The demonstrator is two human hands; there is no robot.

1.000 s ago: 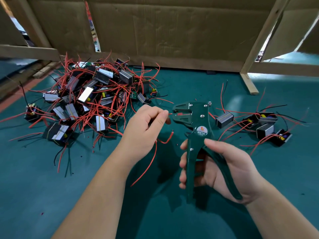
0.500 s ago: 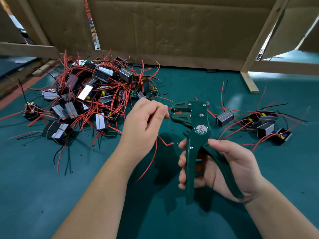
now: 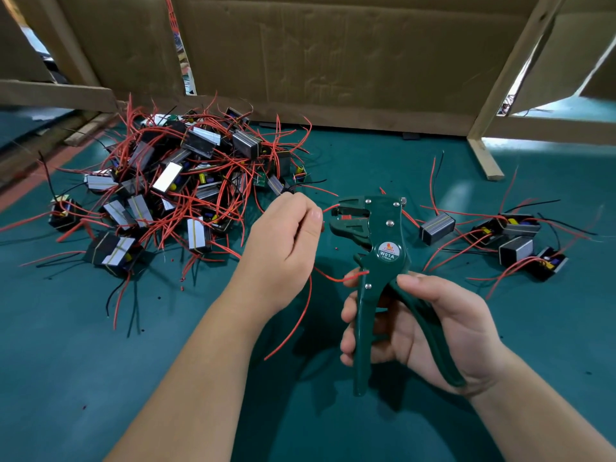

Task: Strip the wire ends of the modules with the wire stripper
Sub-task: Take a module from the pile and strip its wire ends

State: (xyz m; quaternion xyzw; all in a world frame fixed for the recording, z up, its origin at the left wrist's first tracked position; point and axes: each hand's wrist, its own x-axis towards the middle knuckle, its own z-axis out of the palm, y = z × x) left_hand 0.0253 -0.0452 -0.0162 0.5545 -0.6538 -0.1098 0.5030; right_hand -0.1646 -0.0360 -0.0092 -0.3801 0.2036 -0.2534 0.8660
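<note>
Wire stripper [image 3: 383, 235], glossy green, curved handles; thin red wire [image 3: 333, 280] alongside.

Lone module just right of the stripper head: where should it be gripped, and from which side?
Probably grip the module across its two long flat sides, coming from above. It is a boxy block lying on the green mat, and red wires trail past its ends, so the sides look clearest.

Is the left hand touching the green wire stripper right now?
Apart. The head view shows teal mat between the left hand and the wire stripper; only the red wire it pinches bridges the gap.
</note>
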